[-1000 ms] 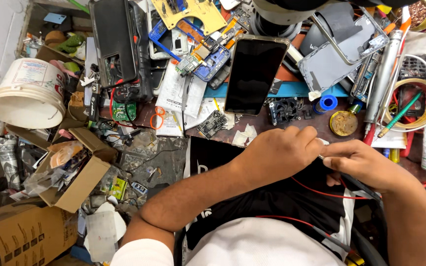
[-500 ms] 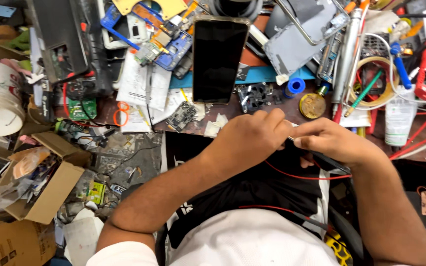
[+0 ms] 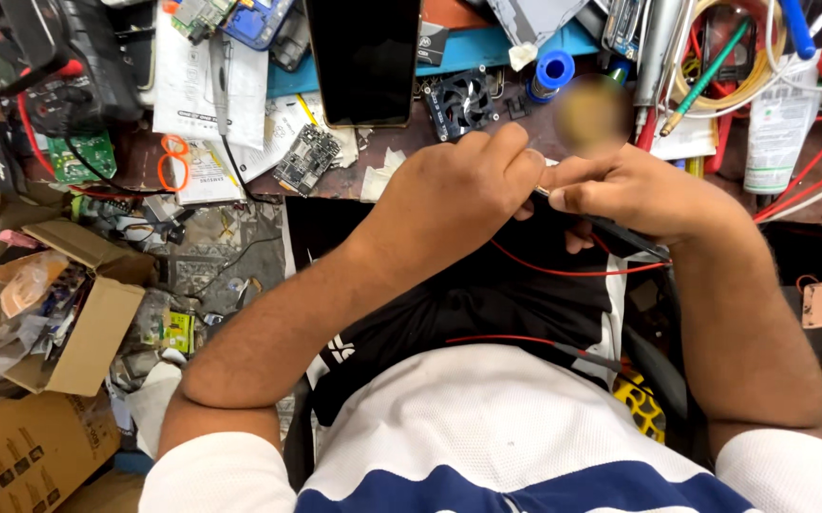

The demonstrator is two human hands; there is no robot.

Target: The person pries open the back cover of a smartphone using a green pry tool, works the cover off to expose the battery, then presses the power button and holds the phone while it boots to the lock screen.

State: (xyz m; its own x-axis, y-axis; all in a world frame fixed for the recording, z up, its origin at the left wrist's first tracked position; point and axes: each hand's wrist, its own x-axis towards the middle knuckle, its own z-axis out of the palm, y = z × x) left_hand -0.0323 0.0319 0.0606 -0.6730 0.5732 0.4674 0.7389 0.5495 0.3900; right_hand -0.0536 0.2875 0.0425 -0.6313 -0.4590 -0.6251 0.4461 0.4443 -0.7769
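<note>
- Surface: a dark brown desk (image 3: 401, 176), its top crowded edge to edge with tools, papers and electronic parts; I sit close against its near edge, and below it, on my left, lies a floor littered with scraps.
- My left hand (image 3: 449, 195): fingers curled and pressed together, thumb and forefinger pinching the thin metal tip of a black probe (image 3: 620, 233) just above the desk edge.
- My right hand (image 3: 639, 190): fingers closed around the same probe, touching my left hand at the fingertips.
- Red wire (image 3: 572, 271): one strand sags across my dark lap below both hands; a second red strand crosses my shirt lower down.
- Phone (image 3: 365, 57): one, black-screened, lying flat just beyond my hands.
- Small black fan (image 3: 461, 100): one, just to the right of the phone.
- Green circuit boards: one bare board (image 3: 306, 157) to the left of the phone, one (image 3: 81, 157) further left near the desk edge.
- Blue spool (image 3: 553, 71): one, beside the fan.
- White tube (image 3: 776, 123): one, upright-lying at far right, printed label.
- Cardboard boxes: one open (image 3: 78, 313) on the floor at left, one closed (image 3: 12, 456) at the lower left corner.
- Printed white sheets (image 3: 192, 85): lying overlapped, left of the phone.
</note>
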